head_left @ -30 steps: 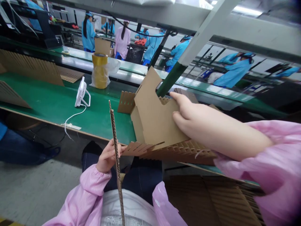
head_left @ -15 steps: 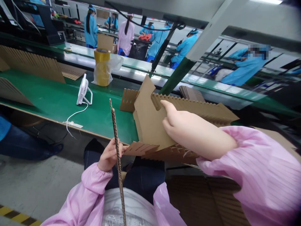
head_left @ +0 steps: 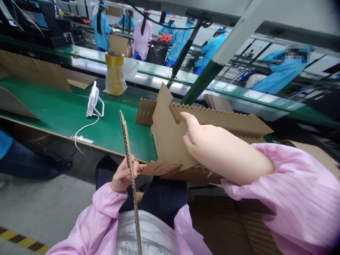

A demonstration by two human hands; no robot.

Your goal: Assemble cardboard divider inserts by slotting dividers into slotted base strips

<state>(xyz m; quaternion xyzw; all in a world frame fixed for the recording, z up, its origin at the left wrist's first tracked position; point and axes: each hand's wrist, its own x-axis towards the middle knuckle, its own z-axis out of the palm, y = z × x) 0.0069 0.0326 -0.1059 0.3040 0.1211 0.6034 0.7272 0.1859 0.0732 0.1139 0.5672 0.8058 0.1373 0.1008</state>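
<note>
My left hand [head_left: 123,173] is shut on a narrow corrugated cardboard strip [head_left: 126,148], which stands upright and runs down past my lap. My right hand [head_left: 199,136] grips a brown cardboard panel [head_left: 166,131] above the green bench edge, with its fingertips on the panel's notched edge. A long slotted cardboard divider [head_left: 220,122] crosses behind those fingers and interlocks with the panel. Lower down, a toothed cardboard piece [head_left: 160,168] reaches towards my left hand's fingers. My right thumb is hidden behind the cardboard.
A green workbench [head_left: 61,106] holds a white desk fan [head_left: 92,101], a bagged yellow tape roll [head_left: 114,76] and slotted cardboard sheets [head_left: 34,69]. A green post [head_left: 202,83] rises beyond the cardboard. Corrugated sheets [head_left: 231,226] lie below right. Blue-gowned and pink-gowned co-workers [head_left: 101,30] stand behind.
The slotted divider has swung up behind my right fingers, and my right hand has shifted left. The strip in my left hand has turned to show its broader face.
</note>
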